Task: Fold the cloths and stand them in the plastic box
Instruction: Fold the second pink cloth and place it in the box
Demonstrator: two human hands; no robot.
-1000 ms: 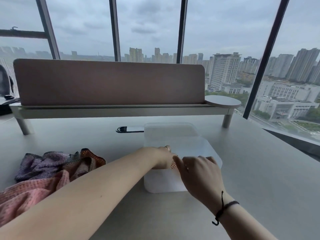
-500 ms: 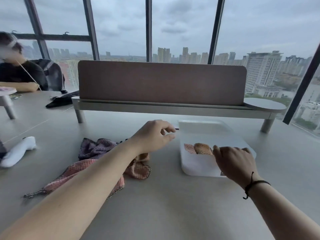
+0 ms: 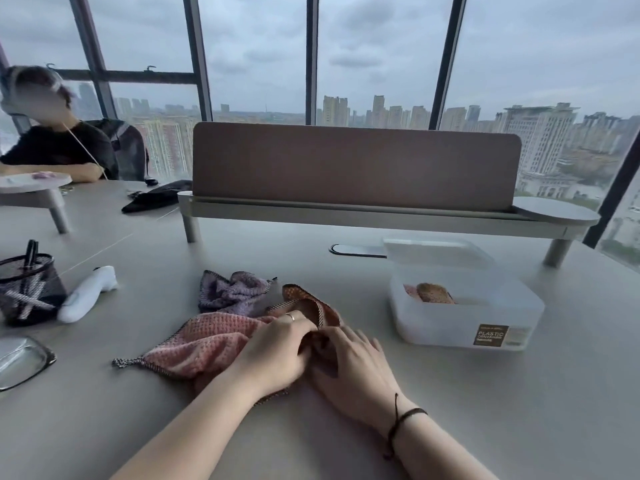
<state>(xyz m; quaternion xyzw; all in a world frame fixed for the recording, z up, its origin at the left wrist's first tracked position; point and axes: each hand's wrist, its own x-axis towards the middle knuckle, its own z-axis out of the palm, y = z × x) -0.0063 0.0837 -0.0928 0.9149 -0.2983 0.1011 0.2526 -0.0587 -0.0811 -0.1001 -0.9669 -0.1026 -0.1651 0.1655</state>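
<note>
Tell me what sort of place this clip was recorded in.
Probably a high-rise shared office: floor-to-ceiling windows over a city skyline, a long desk with a privacy divider, and another person seated further along.

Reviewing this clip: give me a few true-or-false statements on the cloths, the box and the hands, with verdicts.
1. The plastic box already has folded cloth inside. True.
2. Both hands are on the orange cloth. True.
3. The purple cloth lies in the box. False: it lies crumpled on the table.
4. The right hand holds the box. False: it is at the cloth beside the left hand.
5. The pink cloth is folded. False: it lies loose.
</note>
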